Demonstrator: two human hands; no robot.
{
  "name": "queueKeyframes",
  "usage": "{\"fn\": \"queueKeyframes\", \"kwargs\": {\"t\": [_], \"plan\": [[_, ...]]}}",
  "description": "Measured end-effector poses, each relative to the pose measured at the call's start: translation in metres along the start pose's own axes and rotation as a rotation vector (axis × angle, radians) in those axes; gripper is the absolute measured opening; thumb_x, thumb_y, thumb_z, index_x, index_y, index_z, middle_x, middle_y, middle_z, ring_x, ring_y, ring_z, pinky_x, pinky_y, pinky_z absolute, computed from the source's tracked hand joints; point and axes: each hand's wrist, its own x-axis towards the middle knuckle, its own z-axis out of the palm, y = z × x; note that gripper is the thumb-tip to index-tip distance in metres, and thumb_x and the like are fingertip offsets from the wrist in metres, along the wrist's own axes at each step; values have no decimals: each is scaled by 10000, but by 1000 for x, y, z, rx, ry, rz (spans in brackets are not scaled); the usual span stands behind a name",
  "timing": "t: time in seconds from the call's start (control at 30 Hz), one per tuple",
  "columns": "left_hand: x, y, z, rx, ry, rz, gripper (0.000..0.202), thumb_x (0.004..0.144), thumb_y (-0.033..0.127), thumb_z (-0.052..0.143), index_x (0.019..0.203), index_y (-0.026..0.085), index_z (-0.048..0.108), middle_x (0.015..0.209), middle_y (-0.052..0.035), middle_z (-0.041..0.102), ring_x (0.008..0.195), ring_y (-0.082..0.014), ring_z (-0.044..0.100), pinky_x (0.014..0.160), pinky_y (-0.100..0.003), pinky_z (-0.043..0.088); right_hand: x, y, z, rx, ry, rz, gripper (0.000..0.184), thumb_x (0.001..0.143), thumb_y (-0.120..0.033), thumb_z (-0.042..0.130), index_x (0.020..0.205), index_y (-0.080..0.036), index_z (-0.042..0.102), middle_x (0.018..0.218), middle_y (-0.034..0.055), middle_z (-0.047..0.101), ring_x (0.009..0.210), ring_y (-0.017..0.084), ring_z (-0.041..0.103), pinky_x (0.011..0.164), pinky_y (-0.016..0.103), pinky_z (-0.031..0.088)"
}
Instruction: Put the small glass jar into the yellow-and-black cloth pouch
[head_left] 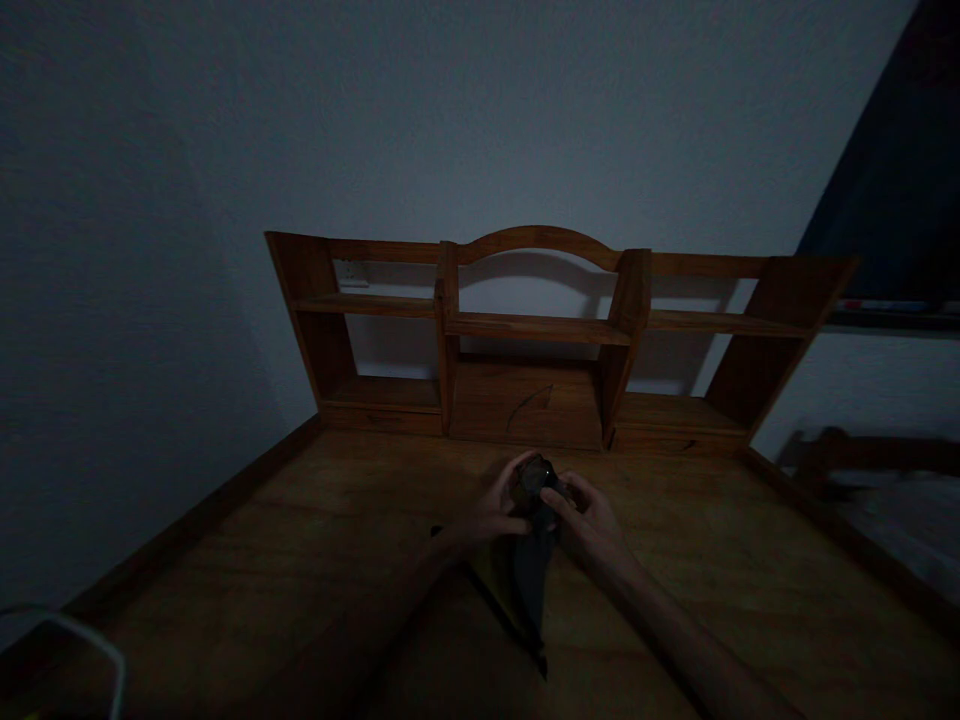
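Observation:
Both hands meet above the middle of the wooden desk (360, 540). My left hand (501, 505) is closed around the left side of a dark, glossy thing with a rounded, lens-like face (534, 474), which looks like sunglasses. On its right side, my right hand (585, 508) has the thumb pressed against the front and the fingers curled behind. A grey cloth (531, 575) hangs down from between the hands. Beside the cloth, partly behind my left wrist, is a dark yellowish piece with a black edge (504, 610). Dim light hides its kind.
A wooden shelf unit (536, 327) stands along the desk's back edge against the wall. A white cable or thin bar (90, 635) bends at the lower left. Raised rims (225, 490) border the desk sides. Past the right rim is a dark wooden frame (885, 455).

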Motion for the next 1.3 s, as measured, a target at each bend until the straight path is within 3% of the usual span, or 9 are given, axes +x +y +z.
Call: {"fn": "queueKeyframes", "kwargs": {"t": [0.13,0.27,0.37,0.5,0.6,0.77,0.93,1.13,1.3], "plan": [[4,-2,-5,34,32,52,854,599,85,759,1378,281,470,1431,-77,497,1359,-302,425,1143,-454,332,1,1,-1,4,-4,12,300,756,-463,770,807,-199,639,722,-6,554,641,137,510,498,211,444],[8,-7,-10,46,118,37,680,657,113,636,1316,250,542,1369,-71,566,1320,-303,471,1146,-475,312,1,4,0,26,-25,25,290,759,-453,767,786,-200,627,708,-13,544,621,128,501,483,204,437],[8,-9,-10,45,164,15,598,701,183,563,1297,224,570,1344,-66,593,1313,-303,478,1153,-476,298,0,5,1,14,-4,30,299,757,-462,764,782,-203,616,712,-18,540,633,133,504,493,210,432],[6,-5,-3,19,172,33,537,829,338,509,1349,205,529,1367,-69,579,1310,-284,485,1139,-439,333,-1,4,3,-164,-1,-14,286,768,-458,753,800,-199,636,742,-6,567,681,156,535,566,245,449],[4,-1,4,34,229,41,465,901,451,462,1273,203,588,1317,-75,611,1261,-263,525,1121,-413,364,-4,2,5,-295,-32,-87,247,792,-438,735,814,-208,647,777,5,602,740,181,562,637,270,455],[0,0,8,176,280,57,514,892,582,492,1239,215,583,1287,-78,603,1238,-254,520,1119,-419,352,-9,0,8,-458,-49,-244,206,780,-403,756,808,-231,647,818,16,634,787,207,582,697,296,455],[-3,2,8,303,332,55,467,897,566,503,1224,237,569,1251,-62,601,1203,-234,531,1093,-388,369,-14,3,10,-519,-102,-367,177,805,-365,745,933,-260,682,915,50,677,844,245,627,743,334,481],[-5,12,15,344,458,31,417,925,559,436,1099,227,618,1124,-36,655,1123,-219,571,1063,-363,390,-18,6,12,-550,-145,-416,232,846,-320,708,1073,-279,688,988,69,689,910,259,650,789,360,513],[-9,2,7,294,564,29,437,893,568,477,1119,227,631,1176,-63,652,1175,-267,551,1101,-417,352,-19,4,13,-578,-204,-451,293,876,-280,672,1168,-293,667,1074,83,692,986,268,656,850,392,532]]}}
